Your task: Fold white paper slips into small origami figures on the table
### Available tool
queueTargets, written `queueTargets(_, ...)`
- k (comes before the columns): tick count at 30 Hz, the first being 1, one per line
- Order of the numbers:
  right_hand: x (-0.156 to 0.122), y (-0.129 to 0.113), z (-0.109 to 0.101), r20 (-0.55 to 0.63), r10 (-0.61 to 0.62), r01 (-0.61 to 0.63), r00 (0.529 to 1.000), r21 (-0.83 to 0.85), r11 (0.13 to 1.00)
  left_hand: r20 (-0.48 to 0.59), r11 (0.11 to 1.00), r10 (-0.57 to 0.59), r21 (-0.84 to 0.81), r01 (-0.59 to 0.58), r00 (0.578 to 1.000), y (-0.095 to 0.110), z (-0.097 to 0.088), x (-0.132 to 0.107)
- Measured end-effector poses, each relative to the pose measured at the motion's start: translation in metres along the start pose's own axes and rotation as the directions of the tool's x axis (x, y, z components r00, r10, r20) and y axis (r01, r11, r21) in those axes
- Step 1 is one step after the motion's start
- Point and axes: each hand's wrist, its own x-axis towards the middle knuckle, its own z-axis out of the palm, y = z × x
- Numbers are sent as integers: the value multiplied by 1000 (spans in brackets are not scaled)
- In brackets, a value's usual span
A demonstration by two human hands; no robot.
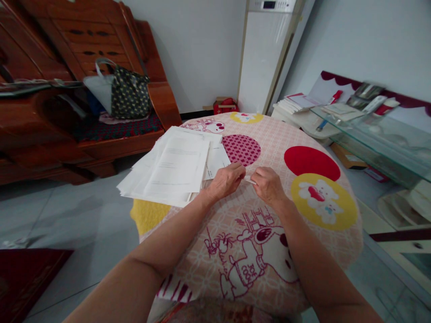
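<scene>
Between my two hands is a small, narrow piece of white paper (249,180) that looks folded, just above the tablecloth. My right hand (269,185) is closed, pinching its right end. The fingers of my left hand (228,180) are closed at the other end, and they hide part of it. Left of my left hand lies an uneven stack of white paper sheets (178,163), with faint print on the top one. Another printed sheet (215,159) sticks out from under the stack, close to my left wrist.
A patterned cloth covers the round table (269,134). Beyond its left side stands a wooden bench (134,148) bearing a dotted bag (130,93). On the right is a glass-topped shelf (380,134) with papers and containers. A red item (225,106) sits on the floor behind.
</scene>
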Motion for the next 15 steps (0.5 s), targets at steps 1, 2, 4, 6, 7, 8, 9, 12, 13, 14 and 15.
queueTargets(1,0,-3,0,49,-4,4,999,-8,1000,43,999,3,35,-4,999,1,0,0)
queueTargets(2,-1,-6,1,104,-6,6,995,-5,1000,93,998,1,66,-7,996,3,-1,0)
queueTargets(4,-3,-10,2,212,-14,8,977,28,1000,209,993,-15,117,-10,978,5,-2,-1)
queueTargets(6,-7,-11,4,290,-31,9,957,76,997,314,989,-40,150,-7,949,7,-6,-3)
queueTargets(7,-9,-9,4,315,-43,12,948,101,995,351,988,-50,157,-5,935,8,-7,-4)
queueTargets(8,-10,-7,4,332,-53,12,942,125,992,376,988,-57,157,-3,925,8,-9,-6)
queueTargets(9,-12,-4,5,344,-63,12,937,149,989,386,988,-59,152,0,921,8,-10,-7)
queueTargets(12,-13,4,4,356,-72,-9,932,221,975,367,995,-31,101,-7,930,7,-11,-8)
queueTargets(13,-12,5,3,357,-70,-21,932,244,970,364,997,-16,80,-14,931,6,-11,-8)
queueTargets(14,-11,6,3,358,-69,-30,931,265,964,366,998,-4,63,-21,930,7,-10,-8)
queueTargets(15,-10,7,2,363,-68,-39,929,280,959,374,998,4,51,-26,927,7,-9,-8)
